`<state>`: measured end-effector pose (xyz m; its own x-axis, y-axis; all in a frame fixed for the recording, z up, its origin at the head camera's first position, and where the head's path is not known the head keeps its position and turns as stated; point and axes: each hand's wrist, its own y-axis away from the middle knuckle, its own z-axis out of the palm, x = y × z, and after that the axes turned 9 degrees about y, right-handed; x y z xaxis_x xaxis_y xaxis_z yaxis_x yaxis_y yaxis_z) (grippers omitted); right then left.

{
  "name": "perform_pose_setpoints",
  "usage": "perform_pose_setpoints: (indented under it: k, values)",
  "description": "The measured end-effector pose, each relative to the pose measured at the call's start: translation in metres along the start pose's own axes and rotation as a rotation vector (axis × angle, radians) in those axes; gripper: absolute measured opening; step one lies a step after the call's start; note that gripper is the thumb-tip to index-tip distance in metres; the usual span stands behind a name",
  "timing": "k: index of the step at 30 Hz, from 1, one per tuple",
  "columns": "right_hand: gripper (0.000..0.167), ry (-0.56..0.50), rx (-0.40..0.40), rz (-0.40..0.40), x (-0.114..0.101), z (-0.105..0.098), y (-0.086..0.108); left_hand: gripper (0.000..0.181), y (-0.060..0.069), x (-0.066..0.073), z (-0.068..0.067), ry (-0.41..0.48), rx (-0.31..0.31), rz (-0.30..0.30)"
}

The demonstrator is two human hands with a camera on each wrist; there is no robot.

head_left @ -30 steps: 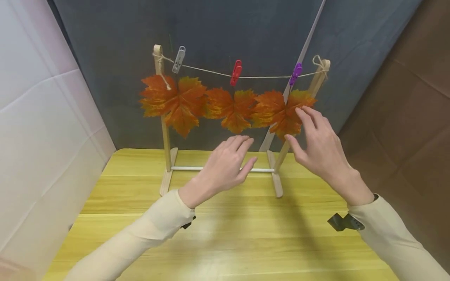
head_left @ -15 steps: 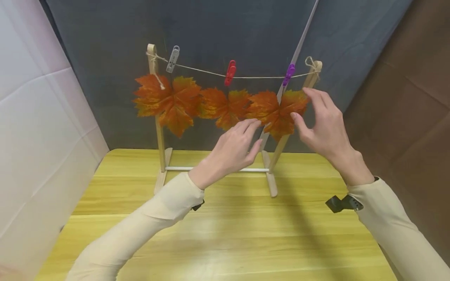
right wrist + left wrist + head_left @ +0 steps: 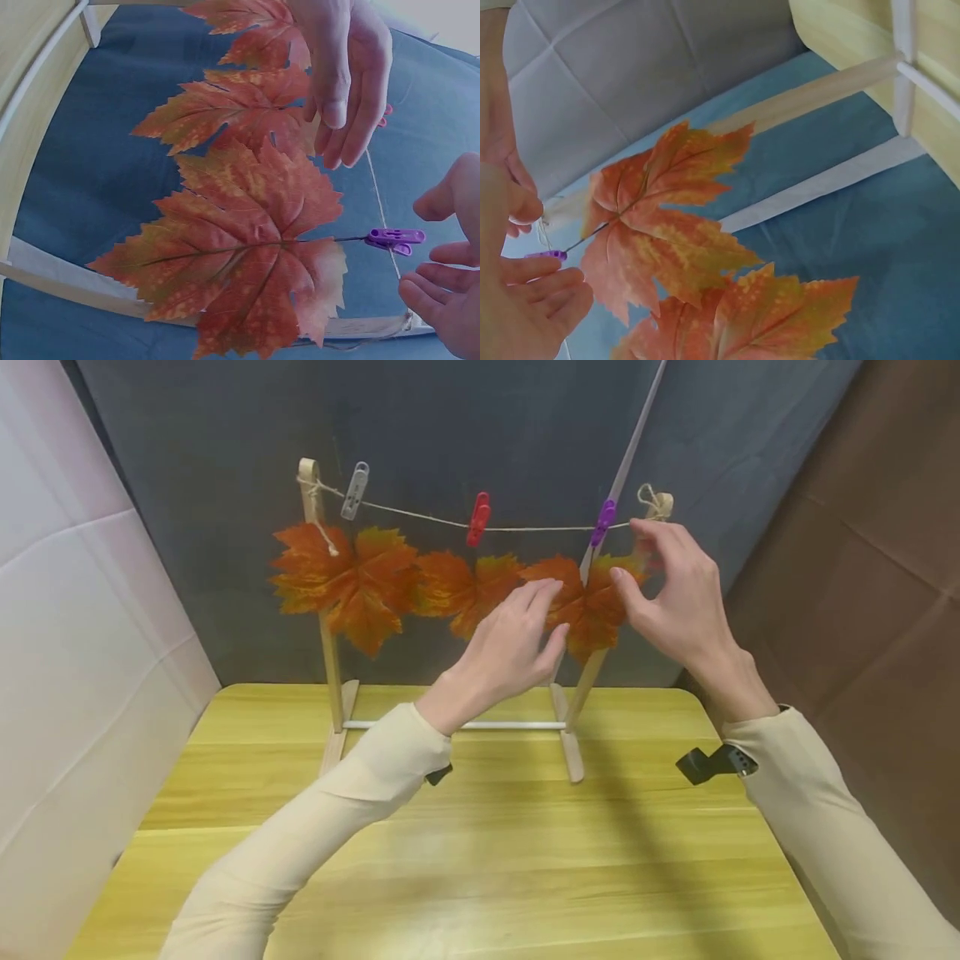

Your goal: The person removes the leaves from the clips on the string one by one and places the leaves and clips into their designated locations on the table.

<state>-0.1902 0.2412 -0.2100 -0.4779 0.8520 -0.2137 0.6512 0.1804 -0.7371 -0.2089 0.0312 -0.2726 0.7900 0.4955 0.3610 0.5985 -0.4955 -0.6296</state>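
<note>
My left hand point(image 3: 510, 639) hovers in front of the right-hand orange maple leaf point(image 3: 581, 610), fingers extended and holding nothing. My right hand point(image 3: 686, 593) is raised beside that leaf, thumb and fingers apart. In the right wrist view, its fingers point(image 3: 450, 277) flank the purple clothespin point(image 3: 394, 238) without gripping it. That clothespin clamps the leaf's stem to the string point(image 3: 540, 529). Further left, a red clothespin point(image 3: 478, 518) holds the middle leaf point(image 3: 457, 581), partly behind my left hand. A clear grey clothespin point(image 3: 355, 491) holds the left leaf point(image 3: 352, 581).
A wooden stand carries the string between its left post point(image 3: 330, 668) and right post point(image 3: 588, 681), joined low down by a white rod point(image 3: 517, 725). It stands on a yellow wood-grain table point(image 3: 480, 860). Dark cloth point(image 3: 465, 427) hangs close behind.
Both hands have risen: the right from the leaf's edge towards the string near the purple clothespin, the left up and right in front of the leaf. The view has shifted slightly.
</note>
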Motion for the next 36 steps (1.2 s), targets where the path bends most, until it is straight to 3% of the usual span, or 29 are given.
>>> perform_pose_setpoints:
  k: [12, 26, 36]
  values:
    - [0.045, -0.043, -0.035, 0.141, -0.001, -0.008, -0.027, 0.054, -0.028, -0.004, 0.003, 0.02, 0.05, -0.025]
    - [0.044, -0.06, -0.133, 0.189, -0.002, -0.014, -0.049, 0.053, -0.056, -0.013, 0.007, 0.026, 0.056, -0.083]
    - [0.045, -0.076, -0.153, 0.201, -0.003, -0.011, -0.055, 0.046, -0.071, -0.019, 0.015, 0.06, 0.064, -0.101]
